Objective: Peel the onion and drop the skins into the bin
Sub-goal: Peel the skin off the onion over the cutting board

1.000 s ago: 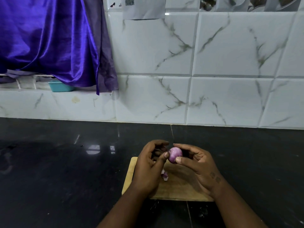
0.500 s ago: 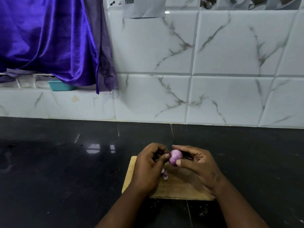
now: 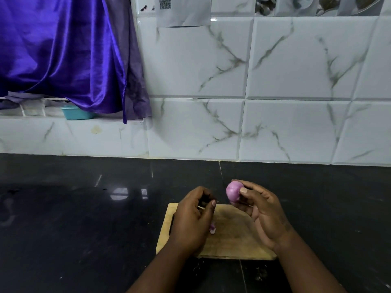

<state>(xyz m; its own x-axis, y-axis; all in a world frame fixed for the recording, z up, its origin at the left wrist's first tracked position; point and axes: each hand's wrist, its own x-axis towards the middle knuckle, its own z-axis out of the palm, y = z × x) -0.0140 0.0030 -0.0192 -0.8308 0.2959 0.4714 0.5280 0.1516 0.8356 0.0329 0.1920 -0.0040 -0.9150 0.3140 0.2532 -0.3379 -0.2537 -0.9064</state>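
A small purple onion (image 3: 232, 193) is held up in my right hand (image 3: 262, 212), pinched between thumb and fingers above the far edge of a wooden cutting board (image 3: 232, 235). My left hand (image 3: 193, 216) hovers over the board's left part, apart from the onion, fingers curled with thumb and forefinger pinched; a thin pale sliver shows at the pinch, and I cannot tell what it is. A small purple-white piece of skin (image 3: 212, 228) lies on the board just under the left hand. No bin is in view.
The board lies on a glossy black countertop (image 3: 84, 218) against a white marble-tiled wall (image 3: 296, 92). A purple satin cloth (image 3: 63, 51) hangs at the upper left over a ledge holding a teal container (image 3: 77, 113). Small dark scraps (image 3: 197, 266) lie in front of the board.
My hands were together on the onion; now the left hand has pulled away to the left and the right hand has lifted the onion slightly up and right.
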